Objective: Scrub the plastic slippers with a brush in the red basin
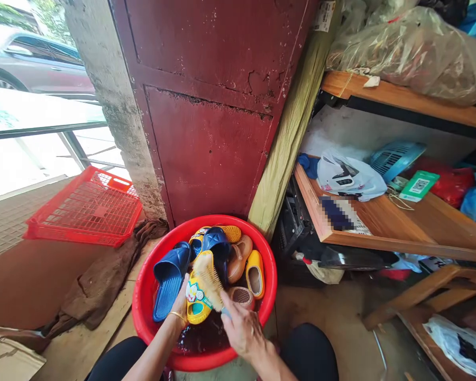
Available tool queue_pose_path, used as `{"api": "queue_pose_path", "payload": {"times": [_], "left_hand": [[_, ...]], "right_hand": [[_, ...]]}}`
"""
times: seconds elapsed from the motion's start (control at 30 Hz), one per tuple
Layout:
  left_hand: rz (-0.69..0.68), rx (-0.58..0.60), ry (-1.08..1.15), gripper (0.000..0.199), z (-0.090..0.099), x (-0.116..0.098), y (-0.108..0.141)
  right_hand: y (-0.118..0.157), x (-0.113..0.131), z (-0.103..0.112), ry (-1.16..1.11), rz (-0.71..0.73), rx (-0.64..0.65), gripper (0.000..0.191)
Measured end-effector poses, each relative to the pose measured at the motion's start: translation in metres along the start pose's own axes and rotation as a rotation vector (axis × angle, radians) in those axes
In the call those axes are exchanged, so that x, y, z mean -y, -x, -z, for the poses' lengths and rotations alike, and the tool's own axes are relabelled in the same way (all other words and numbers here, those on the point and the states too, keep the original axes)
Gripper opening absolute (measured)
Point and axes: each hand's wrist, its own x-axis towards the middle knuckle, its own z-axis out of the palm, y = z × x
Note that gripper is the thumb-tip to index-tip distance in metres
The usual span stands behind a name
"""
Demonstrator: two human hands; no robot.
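My left hand (181, 302) grips a yellow slipper (198, 312) with a cartoon figure on its strap, tilted above dark water in a red basin (138, 296). In my right hand (241, 328) is a scrubbing brush (210, 283), its pale bristles against the slipper's upper part. A blue slipper (168, 286) leans at the basin's left side, and another blue slipper (217, 243) lies behind the brush. Beside them are a tan shoe (240, 259), a yellow clog (255, 274) and a pinkish shoe (241, 296). My fingers partly hide the brush handle.
A red plastic crate (99, 211) stands at the left near a brown cloth (99, 286). Behind the basin is a dark red door (210, 148). Wooden shelves (404, 238) at the right carry plastic bags and a blue fan (396, 159). My knees flank the basin.
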Motion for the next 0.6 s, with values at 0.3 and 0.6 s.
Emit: {"api": "queue_pose_path", "payload": {"times": [0.3,0.6], "left_hand": [[-0.031,0.068,-0.062,0.052,0.004,0.002,0.001],[-0.243,0.046,-0.038,0.032,0.001,-0.01,-0.008]], "right_hand": [[-0.038,-0.007,0.014,-0.044,-0.152,-0.017,0.058],[-0.001,-0.007,0.0,0.036,-0.229,0.034,0.064]]}}
